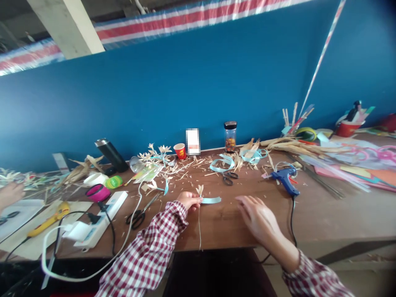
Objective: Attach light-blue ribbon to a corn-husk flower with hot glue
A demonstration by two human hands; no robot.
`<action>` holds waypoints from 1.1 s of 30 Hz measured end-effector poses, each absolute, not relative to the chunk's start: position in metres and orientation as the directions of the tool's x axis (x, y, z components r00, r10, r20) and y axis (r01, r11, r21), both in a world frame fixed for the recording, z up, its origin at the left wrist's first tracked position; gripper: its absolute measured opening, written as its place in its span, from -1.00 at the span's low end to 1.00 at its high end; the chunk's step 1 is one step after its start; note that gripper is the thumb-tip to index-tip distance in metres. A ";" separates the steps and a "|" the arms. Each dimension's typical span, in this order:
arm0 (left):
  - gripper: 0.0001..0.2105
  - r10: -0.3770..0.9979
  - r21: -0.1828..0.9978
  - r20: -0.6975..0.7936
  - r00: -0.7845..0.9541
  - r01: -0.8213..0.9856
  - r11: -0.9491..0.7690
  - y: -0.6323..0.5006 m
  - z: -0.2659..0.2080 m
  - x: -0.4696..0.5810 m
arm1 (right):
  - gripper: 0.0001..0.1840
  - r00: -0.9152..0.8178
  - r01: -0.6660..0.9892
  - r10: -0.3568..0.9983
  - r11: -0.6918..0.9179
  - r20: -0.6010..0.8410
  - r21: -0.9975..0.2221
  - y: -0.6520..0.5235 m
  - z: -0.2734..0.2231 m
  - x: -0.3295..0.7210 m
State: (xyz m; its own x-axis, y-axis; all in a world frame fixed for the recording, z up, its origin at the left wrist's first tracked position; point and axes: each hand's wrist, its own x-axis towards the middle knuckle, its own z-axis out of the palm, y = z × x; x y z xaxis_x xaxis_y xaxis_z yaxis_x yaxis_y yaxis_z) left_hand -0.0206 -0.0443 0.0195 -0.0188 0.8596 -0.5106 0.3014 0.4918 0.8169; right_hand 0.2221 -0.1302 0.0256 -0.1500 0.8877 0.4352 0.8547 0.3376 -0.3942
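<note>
My left hand (188, 200) is closed in a pinch near the table's front. Between its fingertips it grips a small pale husk flower (200, 190) with a thin stem (199, 231) hanging down, and a light blue paper strip (213, 200) stretches out to the right from the same pinch. To the right, my right hand (258, 216) hovers over or rests on the tabletop, palm down; its fingers are extended and nothing shows in them. Beyond it lies a blue glue gun (286, 180). Black-handled scissors (137, 218) are left of my left sleeve.
A white power strip (107, 218) and yellow glue gun (52, 218) lie left, near another person's hand (10, 194). Finished flowers (157, 153), a red cup (180, 151), a jar (230, 138), blue ribbon (222, 163) and small scissors (229, 177) stand or lie along the back.
</note>
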 end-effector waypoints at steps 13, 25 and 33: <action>-0.76 0.912 0.820 -0.391 -0.124 0.402 0.406 -0.048 0.010 -0.012 | -0.69 -0.593 0.747 0.771 0.634 0.232 -0.200 -0.082 0.011 0.156; -0.84 0.812 0.444 0.475 0.341 0.704 -0.555 -0.057 0.008 -0.048 | -0.66 -0.564 0.792 0.800 0.594 0.204 -0.140 -0.090 0.015 0.155; -0.83 0.611 0.131 0.376 0.696 0.613 -0.779 -0.049 -0.001 -0.047 | -0.64 -0.555 0.801 0.805 0.586 0.210 -0.128 -0.088 0.011 0.155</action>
State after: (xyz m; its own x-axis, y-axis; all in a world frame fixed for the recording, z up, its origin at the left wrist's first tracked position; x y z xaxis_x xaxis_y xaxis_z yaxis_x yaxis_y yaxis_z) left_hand -0.0471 -0.0490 -0.0010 0.6964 0.6109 0.3764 0.6127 -0.7793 0.1312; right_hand 0.1551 -0.0879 0.0112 -0.5552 0.8049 0.2098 0.8005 0.5855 -0.1279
